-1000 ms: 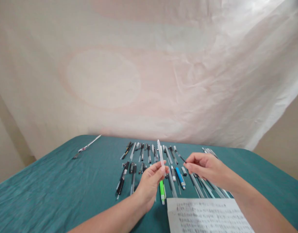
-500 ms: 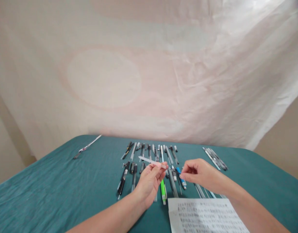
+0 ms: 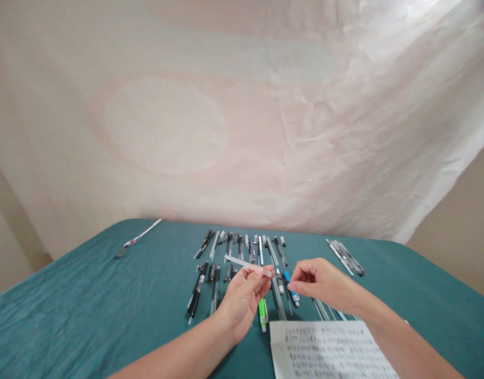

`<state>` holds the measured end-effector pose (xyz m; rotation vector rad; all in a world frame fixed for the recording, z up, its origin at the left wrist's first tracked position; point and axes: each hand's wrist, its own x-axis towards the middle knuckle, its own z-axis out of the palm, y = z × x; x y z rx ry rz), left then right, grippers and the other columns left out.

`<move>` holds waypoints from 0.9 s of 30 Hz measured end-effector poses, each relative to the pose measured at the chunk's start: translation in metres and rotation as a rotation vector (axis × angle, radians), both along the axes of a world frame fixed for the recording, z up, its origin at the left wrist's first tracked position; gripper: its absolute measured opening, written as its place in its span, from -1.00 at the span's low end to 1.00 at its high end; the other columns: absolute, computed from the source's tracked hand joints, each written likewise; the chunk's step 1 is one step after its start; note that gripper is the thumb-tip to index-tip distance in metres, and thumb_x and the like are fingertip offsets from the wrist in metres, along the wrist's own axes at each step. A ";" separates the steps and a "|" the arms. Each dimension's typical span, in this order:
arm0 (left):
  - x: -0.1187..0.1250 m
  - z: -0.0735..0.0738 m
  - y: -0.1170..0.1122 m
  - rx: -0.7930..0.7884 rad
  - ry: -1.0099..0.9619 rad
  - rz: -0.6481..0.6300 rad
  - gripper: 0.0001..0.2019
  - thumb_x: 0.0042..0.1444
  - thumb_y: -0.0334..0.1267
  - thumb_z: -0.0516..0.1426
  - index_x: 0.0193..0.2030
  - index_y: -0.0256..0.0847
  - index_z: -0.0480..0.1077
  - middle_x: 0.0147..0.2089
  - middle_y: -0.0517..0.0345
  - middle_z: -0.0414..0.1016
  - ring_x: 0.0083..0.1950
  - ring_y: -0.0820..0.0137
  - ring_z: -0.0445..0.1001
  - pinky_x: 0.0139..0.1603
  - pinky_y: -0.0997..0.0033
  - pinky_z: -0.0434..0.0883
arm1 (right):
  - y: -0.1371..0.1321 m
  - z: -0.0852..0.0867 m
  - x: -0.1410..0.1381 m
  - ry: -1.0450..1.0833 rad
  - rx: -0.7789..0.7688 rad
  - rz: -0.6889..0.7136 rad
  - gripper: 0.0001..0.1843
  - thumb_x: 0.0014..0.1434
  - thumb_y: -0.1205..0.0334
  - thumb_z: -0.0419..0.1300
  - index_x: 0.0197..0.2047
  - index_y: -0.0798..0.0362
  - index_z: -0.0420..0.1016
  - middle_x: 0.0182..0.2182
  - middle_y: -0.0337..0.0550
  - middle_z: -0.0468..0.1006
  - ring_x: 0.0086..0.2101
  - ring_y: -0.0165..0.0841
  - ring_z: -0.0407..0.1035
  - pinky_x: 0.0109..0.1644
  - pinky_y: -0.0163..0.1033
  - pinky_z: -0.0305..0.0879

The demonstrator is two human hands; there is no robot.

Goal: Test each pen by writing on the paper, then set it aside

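Note:
My left hand (image 3: pixel 242 297) is closed on a clear white pen barrel (image 3: pixel 242 262), held nearly level with its far end pointing left. My right hand (image 3: pixel 324 284) pinches a thin dark refill (image 3: pixel 282 279) whose tip meets the barrel's open end by my left fingertips. Both hands hover above rows of pens (image 3: pixel 242 247) laid on the teal tablecloth (image 3: pixel 108 295). A green pen (image 3: pixel 262 313) and a blue pen (image 3: pixel 291 292) lie just beneath them.
A sheet of paper with handwriting (image 3: pixel 329 350) lies at the near edge under my right forearm. A few pens (image 3: pixel 344 257) lie apart at the right, and a single pen (image 3: pixel 137 239) at the far left. A pale cloth backdrop (image 3: pixel 242 116) hangs behind the table.
The barrel swung from upright to nearly level, pointing left. My right hand came in from the right and brought the refill's tip to the barrel's end.

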<state>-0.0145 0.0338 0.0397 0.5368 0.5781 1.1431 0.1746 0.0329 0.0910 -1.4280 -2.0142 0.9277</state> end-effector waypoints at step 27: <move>0.009 -0.007 -0.012 -0.096 -0.053 -0.034 -0.90 0.05 -0.50 0.17 -0.29 -0.33 0.33 -0.33 0.06 0.49 -0.31 0.50 0.51 -0.24 0.62 0.46 | -0.011 0.012 0.001 0.070 -0.078 0.033 -0.74 0.03 0.14 0.20 -0.21 0.07 0.39 -0.52 -0.23 0.49 -0.56 -0.45 0.33 -0.52 -0.38 0.19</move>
